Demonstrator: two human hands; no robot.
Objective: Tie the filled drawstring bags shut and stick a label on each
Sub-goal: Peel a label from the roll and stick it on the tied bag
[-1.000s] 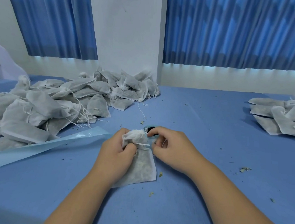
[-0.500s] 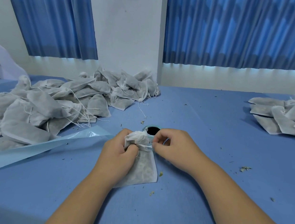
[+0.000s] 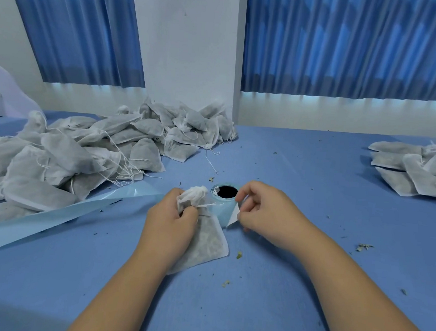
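One wide-angle camera, worn on the head, looks forward and down from above the near edge of the blue table (image 3: 315,173). It sits close over the work: the forearms enter at 7 and 5 o'clock, and the left hand (image 3: 170,227), gripping a drawstring bag (image 3: 207,243), and the right hand (image 3: 267,216), pinching a label (image 3: 233,218), lie just below centre. The frame cuts the left pile (image 3: 68,158) at 9 o'clock and the right pile (image 3: 420,170) at 3 o'clock, while the wall (image 3: 194,59) and curtains (image 3: 351,45) fill 12 o'clock.
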